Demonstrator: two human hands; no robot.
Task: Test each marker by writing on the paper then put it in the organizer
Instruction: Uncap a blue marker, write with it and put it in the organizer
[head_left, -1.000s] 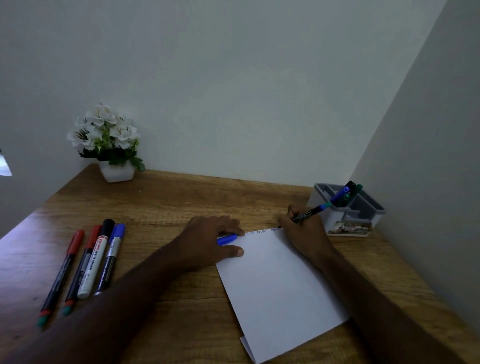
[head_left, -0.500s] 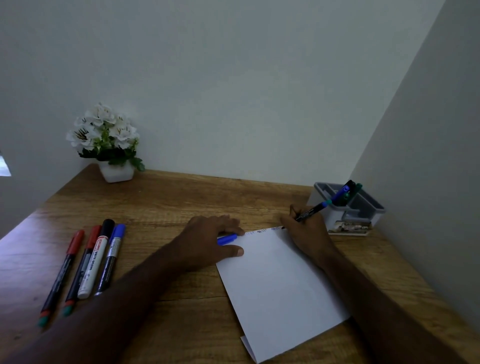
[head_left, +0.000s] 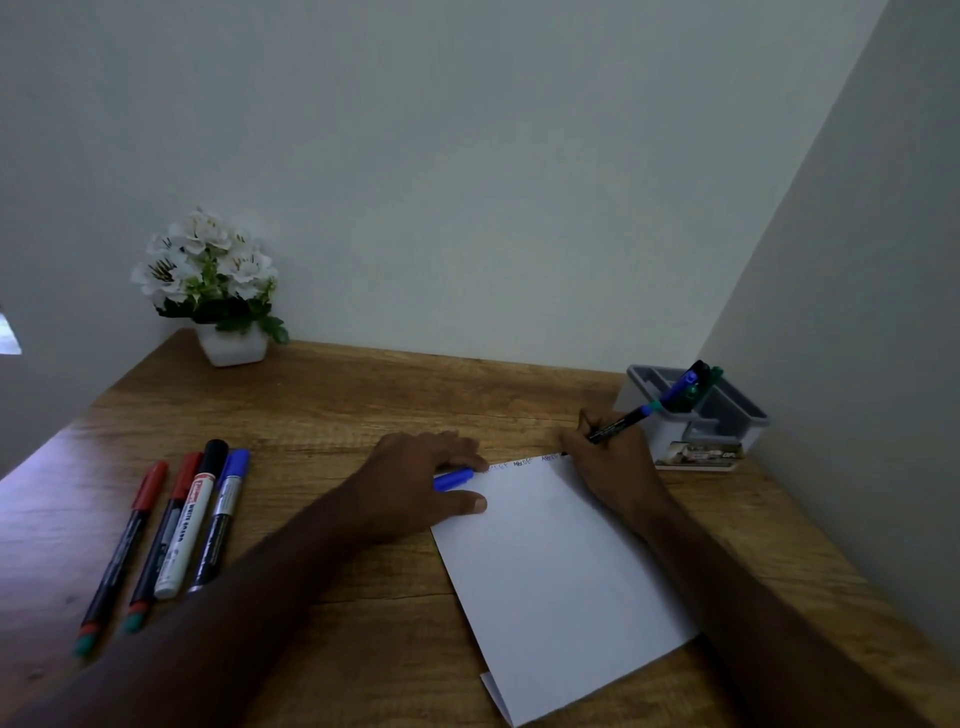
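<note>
From the head view, the right hand (head_left: 613, 467) gripped a blue marker (head_left: 621, 423) in curled fingers, its tip at the top edge of the paper (head_left: 556, 571), where a few short scribbles already ran along that edge. The left hand (head_left: 415, 483) pressed down the paper's corner and held the blue cap (head_left: 453, 479) under its fingers. The organizer (head_left: 727, 415) at the right of the bench (head_left: 363, 405) already held a few markers, so part of the job looked done. Four markers (head_left: 171, 525) lay untested at the left, well apart from the paper.
</note>
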